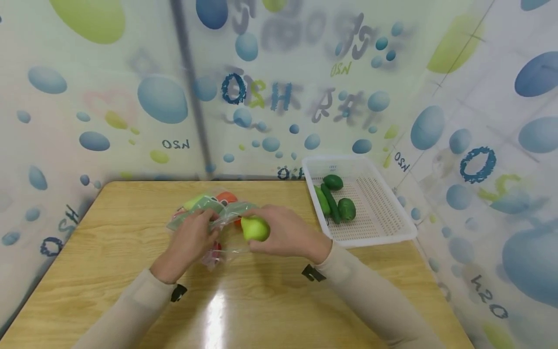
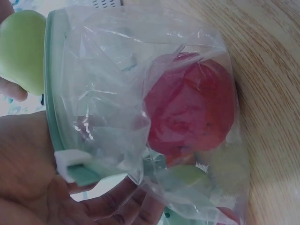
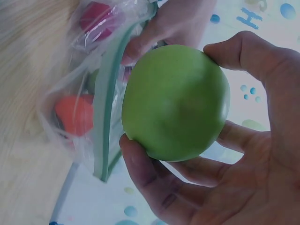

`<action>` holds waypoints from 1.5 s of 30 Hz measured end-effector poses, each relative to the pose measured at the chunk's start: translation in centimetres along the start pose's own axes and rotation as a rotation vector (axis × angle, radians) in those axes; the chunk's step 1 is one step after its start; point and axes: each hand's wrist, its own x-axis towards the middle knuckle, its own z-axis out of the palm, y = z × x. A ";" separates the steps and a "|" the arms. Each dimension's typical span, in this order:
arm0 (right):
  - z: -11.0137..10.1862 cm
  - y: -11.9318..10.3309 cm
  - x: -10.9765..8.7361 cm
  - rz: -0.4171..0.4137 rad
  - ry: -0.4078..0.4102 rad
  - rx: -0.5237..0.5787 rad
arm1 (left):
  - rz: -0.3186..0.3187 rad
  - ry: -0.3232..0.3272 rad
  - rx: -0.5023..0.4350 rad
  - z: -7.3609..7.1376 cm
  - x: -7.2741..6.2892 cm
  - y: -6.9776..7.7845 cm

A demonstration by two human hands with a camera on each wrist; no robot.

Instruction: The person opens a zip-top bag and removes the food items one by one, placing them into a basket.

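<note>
A green apple (image 3: 176, 103) is in my right hand (image 1: 283, 230), held between thumb and fingertips beside the mouth of a clear zip bag (image 2: 103, 93). The bag has a green zip band (image 3: 105, 108) and a white slider (image 2: 70, 164) at one end. My left hand (image 1: 189, 242) grips the bag near its opening, fingers partly behind the plastic in the left wrist view. Through the film show a rounded red item (image 2: 190, 103), an orange-red one (image 3: 75, 115) and a pale green one (image 2: 187, 174). The bag lies on the wooden table, its contents partly hidden by creased plastic.
A white perforated basket (image 1: 370, 240) stands at the back right of the table (image 1: 270, 300). Inside, along its left side, lie a long dark green cucumber (image 1: 330, 202) and several other green items. Patterned walls (image 1: 270, 121) close off the back and both sides.
</note>
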 end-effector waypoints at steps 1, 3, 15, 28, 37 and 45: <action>-0.2 0.1 -0.1 0.000 0.005 -0.005 | -0.003 -0.003 -0.002 0.0 0.0 0.0; -0.6 0.3 -0.3 -0.008 0.017 -0.014 | -0.009 -0.006 -0.004 0.1 0.0 0.0; -3.8 2.2 -1.4 0.031 0.067 -0.038 | -0.014 0.007 -0.024 -0.3 -0.4 -0.5; -7.5 6.9 -1.5 0.120 0.112 -0.113 | 0.023 0.058 -0.025 -0.5 -0.6 -0.3; -9.5 10.8 -1.6 0.256 0.126 -0.163 | 0.005 0.046 -0.023 -0.6 -0.6 -0.5; -11.0 14.4 -1.2 0.344 0.107 -0.179 | 0.003 0.046 -0.022 -0.7 -0.7 -0.6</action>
